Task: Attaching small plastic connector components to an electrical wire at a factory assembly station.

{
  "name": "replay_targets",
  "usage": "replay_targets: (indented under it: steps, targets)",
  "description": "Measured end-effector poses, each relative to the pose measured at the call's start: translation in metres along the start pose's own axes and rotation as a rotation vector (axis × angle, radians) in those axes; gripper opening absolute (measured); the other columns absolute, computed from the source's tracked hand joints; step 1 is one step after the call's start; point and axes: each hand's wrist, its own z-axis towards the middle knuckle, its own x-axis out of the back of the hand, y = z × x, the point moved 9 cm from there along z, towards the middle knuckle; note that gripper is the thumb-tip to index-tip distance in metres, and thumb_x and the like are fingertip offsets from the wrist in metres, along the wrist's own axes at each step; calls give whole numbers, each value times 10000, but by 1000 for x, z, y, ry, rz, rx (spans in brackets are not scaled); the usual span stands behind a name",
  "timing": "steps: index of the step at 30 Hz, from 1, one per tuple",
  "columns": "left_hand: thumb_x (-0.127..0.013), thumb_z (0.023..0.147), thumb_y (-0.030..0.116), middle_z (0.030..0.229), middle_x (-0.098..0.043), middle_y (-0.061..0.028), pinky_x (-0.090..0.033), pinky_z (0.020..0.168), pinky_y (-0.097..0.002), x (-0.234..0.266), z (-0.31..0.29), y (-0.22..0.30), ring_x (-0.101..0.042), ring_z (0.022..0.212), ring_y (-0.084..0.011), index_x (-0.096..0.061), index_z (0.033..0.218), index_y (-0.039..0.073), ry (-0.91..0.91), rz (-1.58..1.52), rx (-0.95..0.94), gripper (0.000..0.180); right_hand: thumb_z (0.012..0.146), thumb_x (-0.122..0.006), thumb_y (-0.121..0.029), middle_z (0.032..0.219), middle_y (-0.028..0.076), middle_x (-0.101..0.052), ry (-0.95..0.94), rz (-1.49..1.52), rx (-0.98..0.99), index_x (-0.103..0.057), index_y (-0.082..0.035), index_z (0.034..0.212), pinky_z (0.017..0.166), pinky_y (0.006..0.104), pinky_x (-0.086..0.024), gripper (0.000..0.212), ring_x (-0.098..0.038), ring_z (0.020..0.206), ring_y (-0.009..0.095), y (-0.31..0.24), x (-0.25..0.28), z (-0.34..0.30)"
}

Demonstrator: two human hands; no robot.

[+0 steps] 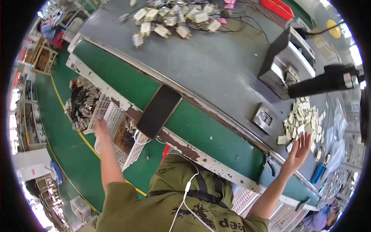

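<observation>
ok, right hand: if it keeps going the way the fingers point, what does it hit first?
Most likely the pile of small pale parts on the grey table. The right hand is open, fingers pointing up-picture at the pile's near edge, apparently just short of it; depth is unclear.

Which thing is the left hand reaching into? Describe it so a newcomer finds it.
Start at the long green conveyor belt with its chipped white rail. Below that rail, left of the black phone, sits a white perforated plastic basket. Unlike the neighbouring heap of dark wired parts, it is pale and hole-patterned; the left hand reaches into it.
</observation>
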Motion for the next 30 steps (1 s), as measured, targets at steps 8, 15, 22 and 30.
replay_targets:
  steps: [8,15,22,30]
  targets:
    - [-664,910,291,1109,-617,-86,-490,940,-366,-63,-112,-106,-591,1070,-243,-590,1112,38,161,-732,764,332,984,-490,-48,1422,113,-458,-14,-46,-19,-413,-11,1407,1074,337,-356,432,-460,1280,213,-6,-13,-2]
    - [-565,945,428,1307,-507,-159,-450,979,-393,-74,-59,-3,-527,1175,-288,-481,1259,-16,170,-223,496,551,973,-484,-20,1438,123,-442,-17,-28,-35,-403,11,1398,1093,364,-339,434,-443,1307,232,-4,-7,-8]
    - [-605,944,213,1350,-471,-168,-368,1064,-385,-241,-101,403,-488,1232,-233,-413,1316,-30,-264,-207,-575,485,892,-539,62,1315,155,-521,-62,-62,-55,-534,13,1250,1070,361,-353,361,-491,1241,263,-27,-27,-24]
    - [-554,938,450,1468,-368,-221,-282,1116,-425,-404,-14,491,-356,1356,-364,-449,1371,36,-259,206,-920,608,880,-573,28,1269,151,-552,-6,-232,8,-540,2,1246,1021,361,-383,368,-530,1183,280,-22,-13,-18]
